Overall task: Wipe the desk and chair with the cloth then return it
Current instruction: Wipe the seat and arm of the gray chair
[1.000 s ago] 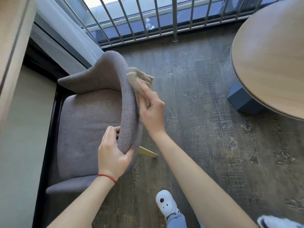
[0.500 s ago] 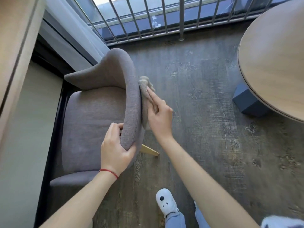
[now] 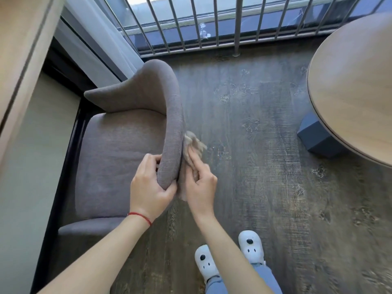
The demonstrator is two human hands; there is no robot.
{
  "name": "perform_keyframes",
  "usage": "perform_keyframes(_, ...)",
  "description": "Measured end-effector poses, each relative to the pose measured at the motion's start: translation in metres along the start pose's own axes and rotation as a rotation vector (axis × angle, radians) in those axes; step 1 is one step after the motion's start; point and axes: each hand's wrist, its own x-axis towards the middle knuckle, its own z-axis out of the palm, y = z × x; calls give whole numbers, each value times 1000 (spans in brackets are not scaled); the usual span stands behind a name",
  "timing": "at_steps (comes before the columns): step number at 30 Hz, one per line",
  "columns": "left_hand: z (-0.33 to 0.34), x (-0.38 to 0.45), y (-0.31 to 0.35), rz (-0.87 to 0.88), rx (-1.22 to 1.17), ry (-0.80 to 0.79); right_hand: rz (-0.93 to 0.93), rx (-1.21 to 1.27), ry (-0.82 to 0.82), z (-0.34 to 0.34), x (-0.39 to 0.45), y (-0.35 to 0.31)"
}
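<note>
L hand [image 3: 149, 190] clamps the near end of the grey chair [image 3: 118, 158] backrest, thumb outside, fingers curled inside. R hand [image 3: 200, 187] presses the beige cloth [image 3: 194, 145] flat vs the backrest's outer face, fingers closed on it. Open wood floor [image 3: 254, 187] to the right; round table [image 3: 356, 81] well apart.

I count one grey chair [image 3: 118, 153], one beige cloth [image 3: 194, 145] and one round wooden worktop [image 3: 356, 85]. Two hands show: the left hand [image 3: 148, 187] and the right hand [image 3: 201, 187]. I see two white shoes [image 3: 250, 245] and one red wrist string [image 3: 141, 217].
</note>
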Motion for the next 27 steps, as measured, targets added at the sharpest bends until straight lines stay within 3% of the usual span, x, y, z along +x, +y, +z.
perform_keyframes(2,1,0,-2,3,14,-3,24,-21,2,-8,5,7)
perform_keyframes(5,0,1,-2,14,-24,-4,-248,1,43,-3,-5,-1)
perform_keyframes(6,0,1,-2,14,-28,-7,-236,12,22,3,-9,0)
perform_keyframes(10,-1,-1,-1,22,-5,-10,125,-33,-71,2,-18,23)
perform_keyframes(11,-1,-1,-1,26,-12,-12,126,-38,-61,-2,-15,24)
perform_keyframes(16,-2,1,-1,34,-42,-20,-140,-5,145,13,12,-7)
perform_keyframes(20,-2,-1,-2,16,-39,-10,215,-45,-67,5,40,5)
perform_keyframes(21,-2,-1,-2,14,-32,-7,234,-85,-85,-3,40,3)
perform_keyframes(24,-4,-3,6,-68,-32,-14,-6,-191,12,-21,31,-39)
perform_keyframes(27,-19,-8,25,-252,-145,-128,-318,-162,-29,-20,15,-103)
